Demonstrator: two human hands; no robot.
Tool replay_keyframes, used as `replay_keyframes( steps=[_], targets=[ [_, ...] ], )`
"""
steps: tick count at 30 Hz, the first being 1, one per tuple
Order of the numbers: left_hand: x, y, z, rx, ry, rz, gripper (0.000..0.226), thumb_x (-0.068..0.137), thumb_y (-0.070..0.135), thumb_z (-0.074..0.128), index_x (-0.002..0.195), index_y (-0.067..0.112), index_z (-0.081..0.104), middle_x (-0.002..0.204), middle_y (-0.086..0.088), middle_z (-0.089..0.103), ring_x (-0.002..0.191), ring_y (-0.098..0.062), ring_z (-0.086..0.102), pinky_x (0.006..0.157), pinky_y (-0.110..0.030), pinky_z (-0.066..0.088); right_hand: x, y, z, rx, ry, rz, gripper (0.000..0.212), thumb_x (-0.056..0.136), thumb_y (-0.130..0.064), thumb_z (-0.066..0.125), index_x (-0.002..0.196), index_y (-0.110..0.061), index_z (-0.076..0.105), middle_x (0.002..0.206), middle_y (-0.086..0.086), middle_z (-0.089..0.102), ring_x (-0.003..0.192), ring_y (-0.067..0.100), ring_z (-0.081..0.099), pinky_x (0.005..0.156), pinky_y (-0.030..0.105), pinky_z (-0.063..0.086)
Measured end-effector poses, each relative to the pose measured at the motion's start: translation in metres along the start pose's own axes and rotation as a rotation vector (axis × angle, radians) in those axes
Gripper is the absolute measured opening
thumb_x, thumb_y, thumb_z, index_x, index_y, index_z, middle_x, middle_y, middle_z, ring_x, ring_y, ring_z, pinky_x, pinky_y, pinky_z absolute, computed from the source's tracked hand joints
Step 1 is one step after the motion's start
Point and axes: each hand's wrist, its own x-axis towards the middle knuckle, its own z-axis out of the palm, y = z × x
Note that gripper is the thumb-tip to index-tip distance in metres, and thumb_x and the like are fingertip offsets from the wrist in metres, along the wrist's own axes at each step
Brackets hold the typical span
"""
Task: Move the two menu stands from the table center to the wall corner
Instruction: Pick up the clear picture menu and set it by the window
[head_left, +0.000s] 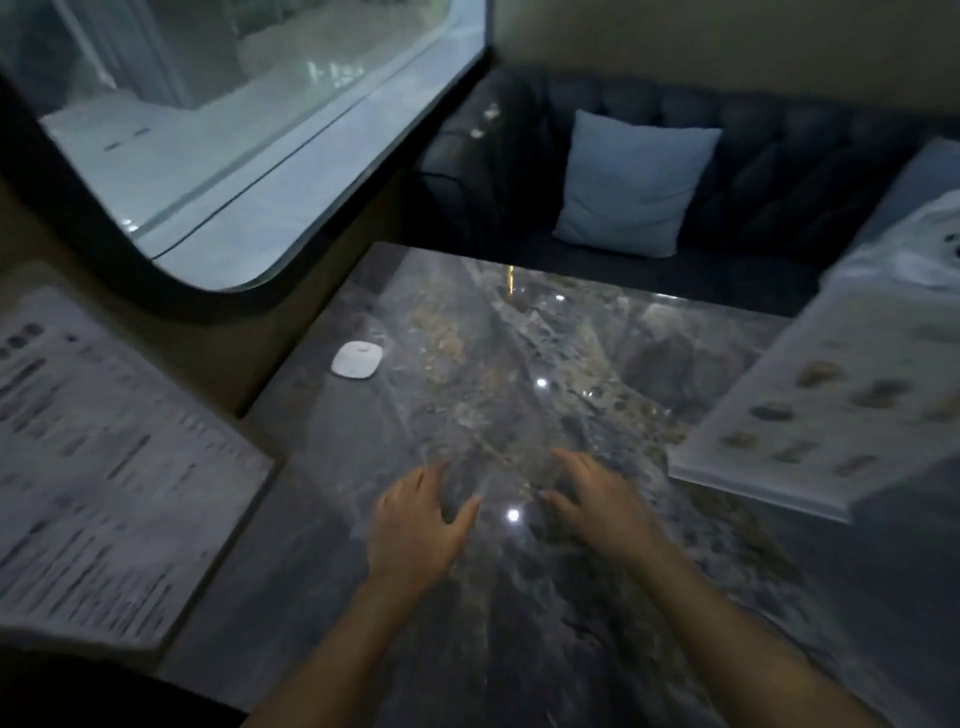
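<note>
Two large menu boards show at the frame's sides. One menu stand (104, 467), printed with rows of text, is at the left, over the table's left edge near the wall. The other menu stand (841, 395), printed with small food pictures, is tilted at the right over the table's right side. Both are blurred. My left hand (415, 525) and my right hand (597, 504) hover side by side above the middle of the dark marble table (519, 364), fingers spread, holding nothing. Neither hand touches a menu stand.
A small white rounded device (357, 359) lies near the table's left edge. Behind the table stands a dark tufted sofa (779, 156) with a pale blue cushion (631, 184). A large window (234, 130) with a dark rounded frame fills the left wall.
</note>
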Motion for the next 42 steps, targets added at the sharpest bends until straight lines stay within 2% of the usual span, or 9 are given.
replay_keyframes(
  steps=[3, 12, 17, 20, 23, 27, 31, 34, 42],
  targets=[
    [0.012, 0.039, 0.018, -0.033, -0.070, 0.055, 0.055, 0.080, 0.047, 0.061, 0.124, 0.015, 0.051, 0.124, -0.012, 0.061, 0.115, -0.029, 0.054, 0.100, -0.039, 0.040, -0.023, 0.038, -0.022, -0.014, 0.065, 0.110, 0.052, 0.084, -0.036, 0.058, 0.129, -0.014, 0.044, 0.132, 0.013, 0.053, 0.119, 0.028, 0.050, 0.098, 0.035, 0.039],
    [0.036, 0.143, 0.059, -0.112, -0.138, 0.302, 0.053, 0.081, 0.040, 0.064, 0.122, 0.008, 0.052, 0.121, -0.017, 0.063, 0.113, -0.032, 0.056, 0.096, -0.041, 0.043, -0.093, 0.142, -0.084, 0.015, 0.246, 0.460, 0.049, 0.090, -0.035, 0.052, 0.133, -0.015, 0.040, 0.137, 0.011, 0.048, 0.124, 0.028, 0.045, 0.098, 0.039, 0.039],
    [0.048, 0.188, 0.074, -0.136, -0.208, 0.344, 0.057, 0.083, 0.042, 0.058, 0.129, 0.012, 0.044, 0.131, -0.014, 0.056, 0.120, -0.029, 0.050, 0.101, -0.041, 0.041, -0.114, 0.187, -0.116, 0.054, 0.444, 0.635, 0.038, 0.088, -0.026, 0.055, 0.118, -0.003, 0.053, 0.124, 0.022, 0.057, 0.111, 0.036, 0.054, 0.089, 0.043, 0.045],
    [0.055, 0.208, 0.081, -0.180, -0.231, 0.338, 0.055, 0.084, 0.036, 0.060, 0.130, 0.010, 0.041, 0.132, -0.013, 0.053, 0.122, -0.029, 0.048, 0.099, -0.041, 0.041, -0.115, 0.206, -0.132, 0.110, 0.553, 0.707, 0.039, 0.087, -0.020, 0.056, 0.117, 0.004, 0.051, 0.121, 0.029, 0.057, 0.109, 0.041, 0.054, 0.088, 0.045, 0.044],
    [0.061, 0.224, 0.085, -0.222, -0.232, 0.313, 0.058, 0.085, 0.031, 0.061, 0.133, 0.011, 0.036, 0.134, -0.013, 0.049, 0.122, -0.029, 0.047, 0.099, -0.044, 0.043, -0.105, 0.214, -0.145, 0.348, 0.621, 0.689, 0.055, 0.085, -0.020, 0.060, 0.131, -0.004, 0.035, 0.131, 0.026, 0.049, 0.116, 0.039, 0.050, 0.094, 0.046, 0.042],
    [0.065, 0.239, 0.088, -0.276, -0.251, 0.333, 0.047, 0.087, 0.025, 0.057, 0.129, 0.020, 0.037, 0.127, -0.011, 0.051, 0.110, -0.028, 0.054, 0.090, -0.050, 0.049, -0.091, 0.213, -0.153, 0.571, 0.643, 0.501, 0.078, 0.083, -0.017, 0.063, 0.142, -0.023, 0.011, 0.143, 0.009, 0.035, 0.127, 0.024, 0.038, 0.100, 0.042, 0.037],
    [0.069, 0.248, 0.088, -0.292, -0.285, 0.325, 0.026, 0.092, 0.023, 0.046, 0.118, 0.020, 0.043, 0.115, -0.008, 0.060, 0.096, -0.025, 0.061, 0.077, -0.041, 0.051, -0.081, 0.208, -0.152, 0.756, 0.706, 0.417, 0.068, 0.086, -0.011, 0.058, 0.138, -0.023, 0.017, 0.121, 0.000, 0.043, 0.107, 0.018, 0.049, 0.085, 0.036, 0.044],
    [0.072, 0.251, 0.086, -0.293, -0.237, 0.318, 0.020, 0.094, 0.028, 0.043, 0.106, 0.014, 0.051, 0.100, -0.011, 0.065, 0.086, -0.027, 0.062, 0.070, -0.039, 0.048, -0.076, 0.205, -0.151, 0.702, 0.767, 0.496, 0.058, 0.086, -0.022, 0.058, 0.132, -0.019, 0.023, 0.114, 0.005, 0.047, 0.097, 0.023, 0.054, 0.079, 0.039, 0.047],
    [0.070, 0.245, 0.077, -0.586, -0.175, 0.182, 0.022, 0.093, 0.026, 0.046, 0.093, 0.010, 0.061, 0.091, -0.016, 0.068, 0.084, -0.030, 0.063, 0.079, -0.054, 0.053, -0.064, 0.186, -0.149, 0.594, 0.862, 0.532, 0.042, 0.085, -0.041, 0.056, 0.113, -0.018, 0.033, 0.101, 0.005, 0.054, 0.084, 0.024, 0.057, 0.070, 0.040, 0.050]
  ],
)
